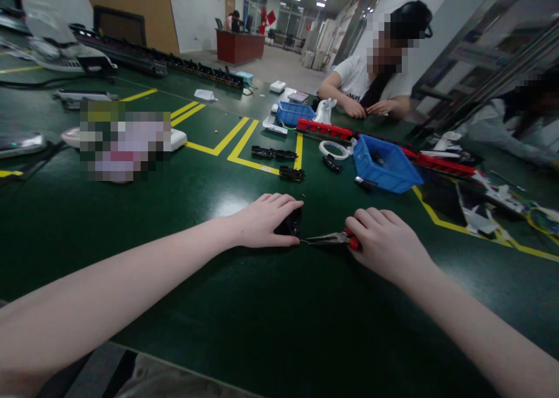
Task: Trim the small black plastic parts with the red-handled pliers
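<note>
My left hand (pixel 264 220) lies on the green table (pixel 262 305), fingers and thumb closed round a small black plastic part (pixel 292 223) that it pins down. My right hand (pixel 386 241) is closed on the red handles of needle-nose pliers (pixel 332 239). The plier jaws point left and their tip reaches the black part's lower right edge. Most of the part is hidden under my left fingers.
Beyond my hands lie loose black parts (pixel 273 152), a white ring (pixel 334 149), two blue bins (pixel 384 165) and red strips (pixel 325 129). A person sits across the table at the far right. Yellow tape lines cross the table. Devices lie at the left.
</note>
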### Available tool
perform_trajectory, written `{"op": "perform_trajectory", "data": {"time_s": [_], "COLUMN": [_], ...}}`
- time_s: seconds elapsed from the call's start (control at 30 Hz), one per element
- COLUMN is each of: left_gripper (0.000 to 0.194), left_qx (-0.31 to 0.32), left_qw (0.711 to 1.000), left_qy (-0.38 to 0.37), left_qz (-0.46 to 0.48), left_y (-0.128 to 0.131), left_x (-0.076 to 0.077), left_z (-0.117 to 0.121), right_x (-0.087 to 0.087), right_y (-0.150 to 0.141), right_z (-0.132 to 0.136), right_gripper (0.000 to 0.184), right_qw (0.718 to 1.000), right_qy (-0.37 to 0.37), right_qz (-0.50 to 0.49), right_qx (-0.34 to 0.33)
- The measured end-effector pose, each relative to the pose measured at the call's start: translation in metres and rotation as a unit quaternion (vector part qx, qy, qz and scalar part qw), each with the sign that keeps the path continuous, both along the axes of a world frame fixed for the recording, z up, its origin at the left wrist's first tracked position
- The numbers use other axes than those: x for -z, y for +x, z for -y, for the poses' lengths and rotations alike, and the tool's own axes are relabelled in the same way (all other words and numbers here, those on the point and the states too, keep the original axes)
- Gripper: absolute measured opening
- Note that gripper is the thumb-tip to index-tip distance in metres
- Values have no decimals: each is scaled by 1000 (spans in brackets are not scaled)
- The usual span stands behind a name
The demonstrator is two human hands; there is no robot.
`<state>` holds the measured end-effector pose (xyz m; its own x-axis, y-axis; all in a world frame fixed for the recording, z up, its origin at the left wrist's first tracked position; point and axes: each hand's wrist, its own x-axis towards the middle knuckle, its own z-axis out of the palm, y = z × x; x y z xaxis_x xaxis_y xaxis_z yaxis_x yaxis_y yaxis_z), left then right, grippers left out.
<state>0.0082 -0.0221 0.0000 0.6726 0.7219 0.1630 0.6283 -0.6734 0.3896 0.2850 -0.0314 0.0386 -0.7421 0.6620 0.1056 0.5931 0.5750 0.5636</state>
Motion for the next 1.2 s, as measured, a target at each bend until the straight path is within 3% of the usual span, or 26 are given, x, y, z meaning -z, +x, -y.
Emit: {"op": "perform_trajectory", "data": {"time_s": [0.43, 0.63, 0.9, 1.2], "left_gripper": [77, 98, 104, 96], "left_qx": [-5, -4, 0, -3], "left_qw": [1000, 997, 996, 997], "left_qy": [-17, -59, -72, -61], "left_qz": [-15, 43, 57, 44], "left_y": [0, -1, -1, -1], "left_x": [-5, -2, -1, -1], "left_z": [2, 0, -3, -1], "right_x": [-9, -15, -5, -10], "right_y": [-1, -7, -24, 7], "right_z": [-4, -16, -36, -45], "right_gripper": [6, 8, 12, 15], "right_qw": [999, 998, 999, 995], "right_qy": [-15, 7, 14, 39], "right_qz": [-29, -56, -48, -80], "right_qx": [-9, 17, 13, 50]}}
